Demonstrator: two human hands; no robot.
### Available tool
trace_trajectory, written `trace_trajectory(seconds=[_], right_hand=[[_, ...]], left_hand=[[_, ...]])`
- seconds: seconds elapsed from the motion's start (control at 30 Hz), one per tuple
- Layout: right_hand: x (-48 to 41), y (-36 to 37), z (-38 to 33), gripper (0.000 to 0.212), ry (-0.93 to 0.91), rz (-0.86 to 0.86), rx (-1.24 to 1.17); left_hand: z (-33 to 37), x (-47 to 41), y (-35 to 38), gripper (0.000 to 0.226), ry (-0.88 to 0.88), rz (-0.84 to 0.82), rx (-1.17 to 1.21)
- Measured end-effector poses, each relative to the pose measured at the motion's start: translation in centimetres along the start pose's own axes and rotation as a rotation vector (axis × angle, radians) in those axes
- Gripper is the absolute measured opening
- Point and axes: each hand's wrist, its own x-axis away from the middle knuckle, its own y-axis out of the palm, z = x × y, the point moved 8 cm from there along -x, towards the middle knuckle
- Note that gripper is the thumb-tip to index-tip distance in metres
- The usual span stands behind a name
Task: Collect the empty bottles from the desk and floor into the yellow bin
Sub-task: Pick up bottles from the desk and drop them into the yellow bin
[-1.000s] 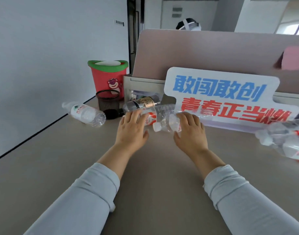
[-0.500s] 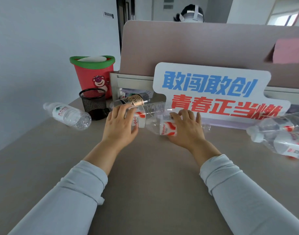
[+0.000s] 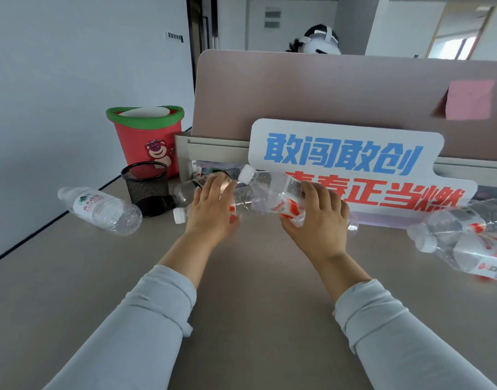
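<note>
At the back edge of the counter [image 3: 255,277], the right grip [image 3: 312,218] curled round a red-labelled bottle [image 3: 272,192], the left grip [image 3: 213,209] round a second bottle [image 3: 182,213]; a gentle squeeze seemed best.

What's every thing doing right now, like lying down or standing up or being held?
left hand, grips flat bottle
right hand, grips tilted bottle
flat bottle, capped, lying on desk
tilted bottle, capped, cap end raised
green-label bottle, capped, lying on its side
two right bottles, lying on their sides
mesh cup, upright
red bin, upright
sign, standing upright
</note>
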Motion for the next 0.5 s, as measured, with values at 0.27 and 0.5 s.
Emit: trace_trajectory(seconds=[0.27,0.5], right_hand=[[0.0,-0.3,0.6,0.068,0.054,0.008,-0.039],[-0.8,-2.4,-4.9,0.069,0.008,0.056,-0.186]], left_hand=[[0.5,-0.4,0.4,0.082,-0.043,-0.047,-0.229],[-1.4,3.4,-5.7,0.080,-0.130,0.180,-0.132]])
